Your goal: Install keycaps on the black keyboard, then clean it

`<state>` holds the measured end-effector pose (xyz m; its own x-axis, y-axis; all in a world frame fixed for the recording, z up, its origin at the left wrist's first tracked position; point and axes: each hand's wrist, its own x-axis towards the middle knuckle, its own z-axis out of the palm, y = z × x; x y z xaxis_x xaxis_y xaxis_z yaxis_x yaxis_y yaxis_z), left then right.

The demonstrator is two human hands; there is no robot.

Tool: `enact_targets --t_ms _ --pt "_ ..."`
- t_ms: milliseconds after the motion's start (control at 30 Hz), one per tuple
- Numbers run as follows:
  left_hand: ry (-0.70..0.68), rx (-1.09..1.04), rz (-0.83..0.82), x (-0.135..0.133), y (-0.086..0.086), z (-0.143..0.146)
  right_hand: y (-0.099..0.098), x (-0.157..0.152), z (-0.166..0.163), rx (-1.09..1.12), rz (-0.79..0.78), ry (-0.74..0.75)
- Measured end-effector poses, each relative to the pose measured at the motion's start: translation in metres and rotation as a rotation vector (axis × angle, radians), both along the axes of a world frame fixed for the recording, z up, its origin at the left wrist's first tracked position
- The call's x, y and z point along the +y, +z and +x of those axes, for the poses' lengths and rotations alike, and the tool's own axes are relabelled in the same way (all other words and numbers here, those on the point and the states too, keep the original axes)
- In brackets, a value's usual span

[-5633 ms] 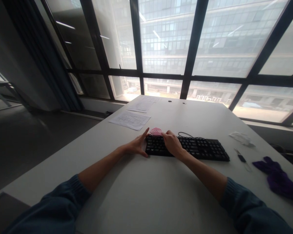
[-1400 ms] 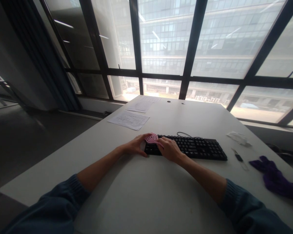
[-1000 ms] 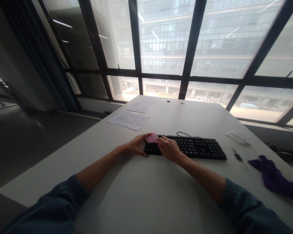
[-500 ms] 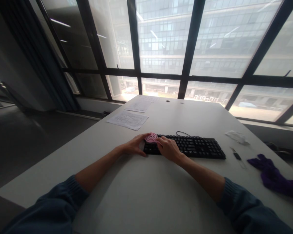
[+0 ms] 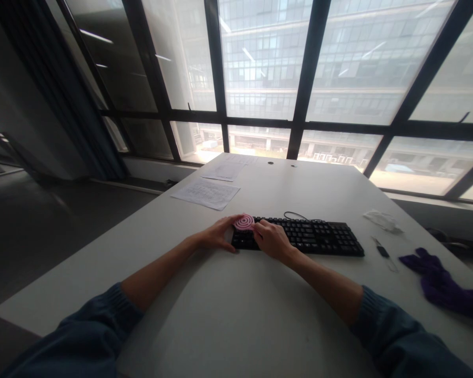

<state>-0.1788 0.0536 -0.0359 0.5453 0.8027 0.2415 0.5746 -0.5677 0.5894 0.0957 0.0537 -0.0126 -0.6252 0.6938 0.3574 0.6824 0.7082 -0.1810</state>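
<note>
A black keyboard [image 5: 319,237] lies flat on the white table. My left hand [image 5: 216,234] is at its left end, thumb along the near edge and fingers reaching to the far corner, gripping it. Above the leftmost keys is a pink round disc [image 5: 244,222] with concentric rings. My right hand [image 5: 274,239] is closed at the disc's right side, with a bit of pink showing at the fingertips. The rest of what it grips is hidden by the fingers. My left fingertips come close to the disc's upper left rim; I cannot tell if they touch.
Printed sheets [image 5: 207,193] lie on the table [image 5: 220,315] at far left. A cable [image 5: 295,215] loops behind the keyboard. On the right are a crumpled white item [image 5: 383,221], a small tool with a black grip [image 5: 382,251] and a purple cloth [image 5: 437,278]. Windows stand beyond.
</note>
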Motion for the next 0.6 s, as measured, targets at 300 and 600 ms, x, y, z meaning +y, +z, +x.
enact_targets --t_ms 300,600 --pt "0.006 -0.014 -0.005 0.0004 0.0000 0.0014 0.0000 -0.0004 0.0008 -0.010 -0.007 0.004" --pt "0.016 0.002 -0.005 0.0002 0.0002 0.0007 0.0019 -0.0016 0.0009 -0.001 -0.017 0.002"
